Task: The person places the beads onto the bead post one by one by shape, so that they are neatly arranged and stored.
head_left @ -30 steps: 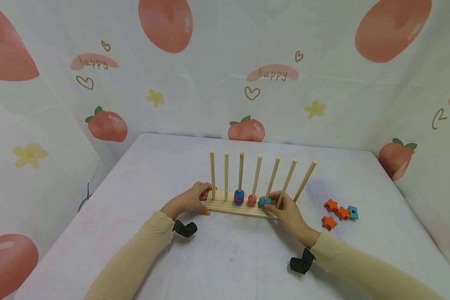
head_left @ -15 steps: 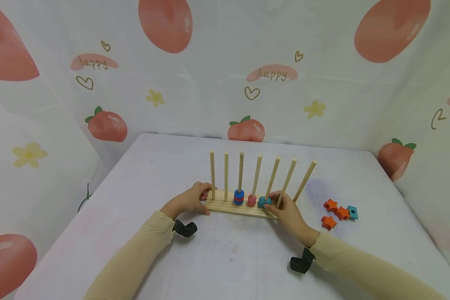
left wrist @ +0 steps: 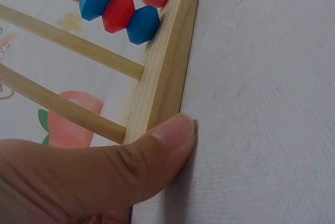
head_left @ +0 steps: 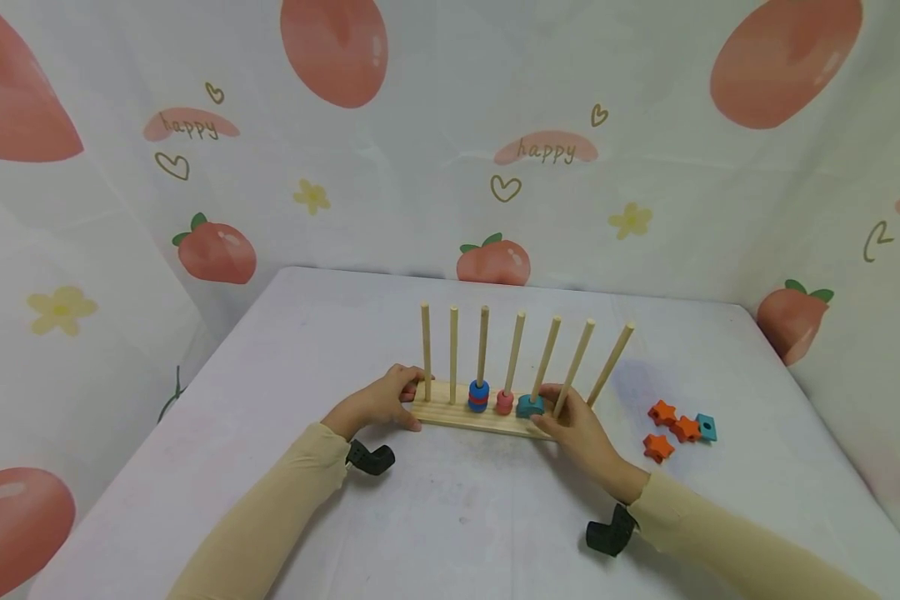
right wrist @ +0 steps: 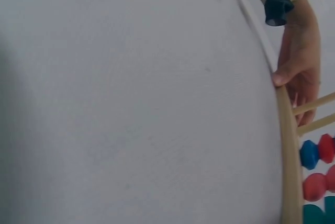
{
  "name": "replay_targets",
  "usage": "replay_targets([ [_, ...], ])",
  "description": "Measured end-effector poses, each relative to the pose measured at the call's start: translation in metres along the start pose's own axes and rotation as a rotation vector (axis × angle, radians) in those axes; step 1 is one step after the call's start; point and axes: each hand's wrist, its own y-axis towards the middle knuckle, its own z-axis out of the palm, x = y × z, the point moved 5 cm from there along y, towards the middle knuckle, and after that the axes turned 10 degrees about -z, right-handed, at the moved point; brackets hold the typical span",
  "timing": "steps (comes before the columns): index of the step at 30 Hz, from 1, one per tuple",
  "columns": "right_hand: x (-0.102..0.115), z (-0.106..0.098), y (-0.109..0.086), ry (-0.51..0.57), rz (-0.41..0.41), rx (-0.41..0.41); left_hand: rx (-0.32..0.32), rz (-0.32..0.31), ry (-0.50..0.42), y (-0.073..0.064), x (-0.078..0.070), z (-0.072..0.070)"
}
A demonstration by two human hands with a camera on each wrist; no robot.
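A wooden peg board [head_left: 450, 414] with several upright pegs stands on the table. My left hand [head_left: 378, 402] grips its left end, thumb [left wrist: 175, 132] along the front edge and fingers behind. On one peg sit blue beads [left wrist: 144, 25] with a red bead [left wrist: 118, 13] between them. Pink beads [head_left: 504, 403] are on the peg to the right, and teal beads [head_left: 528, 407] on the one after. My right hand [head_left: 581, 429] is around the right part of the board, thumb tip at the teal beads' lower right edge, fingers partly hidden behind pegs.
Right of the board lie several orange star beads [head_left: 658, 447] and a teal square bead [head_left: 707, 427] with a hole. A white cloth covers the table [head_left: 465, 517]. A printed cloth [head_left: 420, 167] hangs behind it. Black wrist cameras [head_left: 371, 458] sit below both hands.
My right thumb has shifted slightly down off the teal beads, and more of them shows. The right wrist has moved a little to the right. My left hand and the board stay put.
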Motion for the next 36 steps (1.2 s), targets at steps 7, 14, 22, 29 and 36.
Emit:
replay_targets([
  [7,0.012,-0.013,-0.015,-0.058,0.0,0.131,0.008,0.004,-0.008,-0.001,-0.001,0.001],
  [14,0.034,-0.04,-0.037,-0.119,-0.007,0.238,-0.001,0.01,0.009,-0.001,-0.003,0.0],
  [22,0.058,-0.098,-0.051,-0.142,-0.155,0.192,-0.019,0.002,0.02,-0.002,-0.002,0.0],
  [29,0.042,-0.158,-0.061,-0.364,-0.099,-0.027,-0.006,-0.004,0.017,-0.003,-0.001,0.0],
  [36,0.0,-0.196,-0.06,-0.492,0.119,-0.153,-0.011,0.011,0.029,-0.004,-0.003,0.0],
])
